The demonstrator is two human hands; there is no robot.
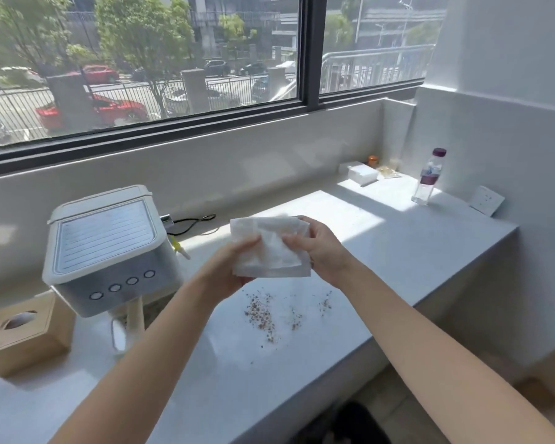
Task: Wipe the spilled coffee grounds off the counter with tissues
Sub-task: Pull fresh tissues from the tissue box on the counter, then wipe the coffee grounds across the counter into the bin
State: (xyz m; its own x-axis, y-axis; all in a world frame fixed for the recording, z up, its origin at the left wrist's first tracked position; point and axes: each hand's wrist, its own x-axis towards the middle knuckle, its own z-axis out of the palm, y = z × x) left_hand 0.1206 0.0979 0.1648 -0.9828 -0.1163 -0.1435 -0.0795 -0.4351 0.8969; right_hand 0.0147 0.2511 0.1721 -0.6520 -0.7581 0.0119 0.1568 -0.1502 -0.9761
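A white folded tissue [271, 248] is held in the air above the counter by both hands. My left hand [229, 267] pinches its left lower part with thumb on top. My right hand [321, 248] grips its right side, thumb across the front. Below the tissue, brown coffee grounds [263, 314] lie scattered in a few patches on the white counter [382, 251], some further right [325, 304].
A white coffee machine [109, 248] stands at the left, with a wooden tissue box [23, 331] beside it. A black cable [193, 222] runs behind. At the far right stand a purple-capped bottle [428, 177] and a white box [362, 173]. The counter's front edge runs diagonally at lower right.
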